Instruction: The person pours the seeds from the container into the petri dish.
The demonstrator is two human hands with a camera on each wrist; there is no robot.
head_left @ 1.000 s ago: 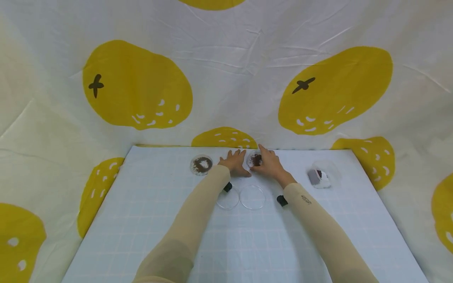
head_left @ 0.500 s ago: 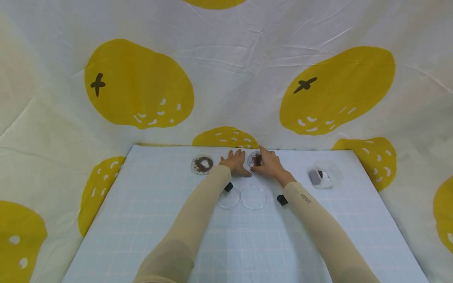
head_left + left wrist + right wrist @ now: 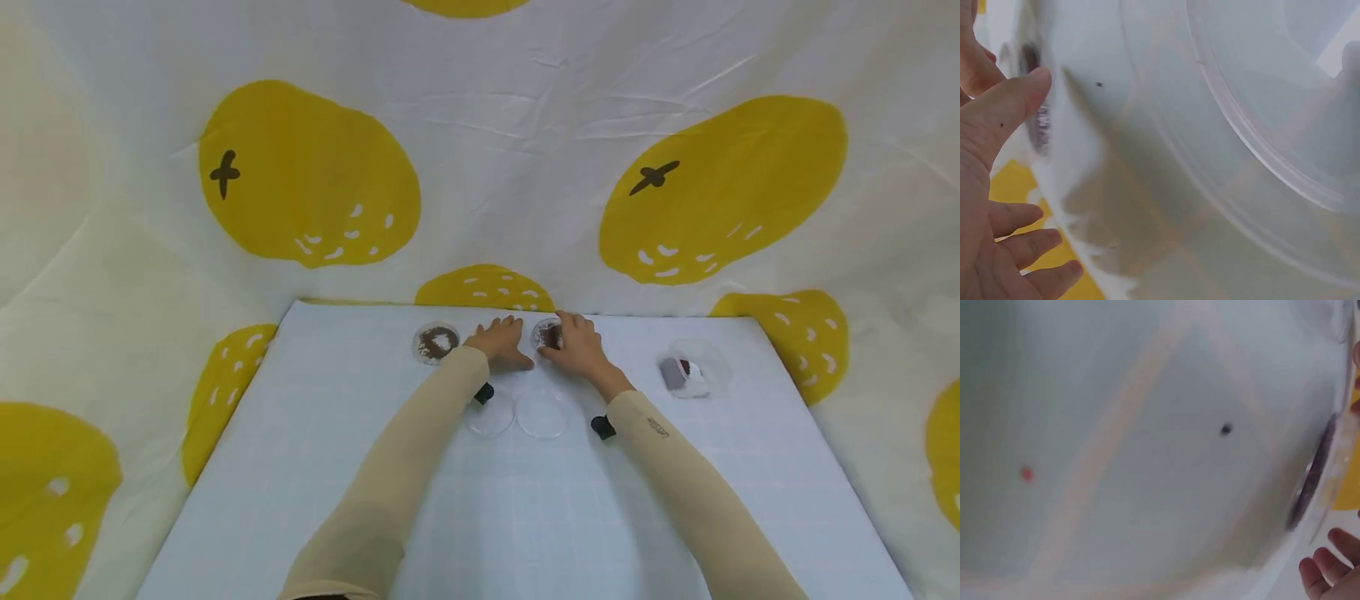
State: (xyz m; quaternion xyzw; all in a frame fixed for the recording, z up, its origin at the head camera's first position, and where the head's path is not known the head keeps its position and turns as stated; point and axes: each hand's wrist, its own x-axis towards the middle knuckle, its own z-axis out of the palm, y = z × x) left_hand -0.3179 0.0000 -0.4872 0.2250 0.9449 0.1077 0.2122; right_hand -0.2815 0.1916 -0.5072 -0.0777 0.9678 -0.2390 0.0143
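In the head view my right hand (image 3: 582, 345) curves around a round clear dish (image 3: 547, 332) of brown and white material at the table's far edge. Its thumb lies at the front rim and a finger at the back; contact is hard to make out. The right wrist view shows this dish (image 3: 1316, 475) edge-on, with several fingers (image 3: 1334, 565) apart from it. Just left of the dish, my left hand (image 3: 500, 343) rests with spread fingers, holding nothing. A second dish (image 3: 436, 343), brown with a white middle, sits beyond the left hand.
Two clear rings, perhaps dish lids (image 3: 542, 415), lie side by side nearer me. At right stands a clear container (image 3: 697, 367) with a grey-and-white item. A white cloth wall with yellow fruit prints rises behind the table (image 3: 525, 517).
The head view has shifted slightly, moving the whole scene a little to the right in it. Hands and dishes keep about the same places relative to each other.
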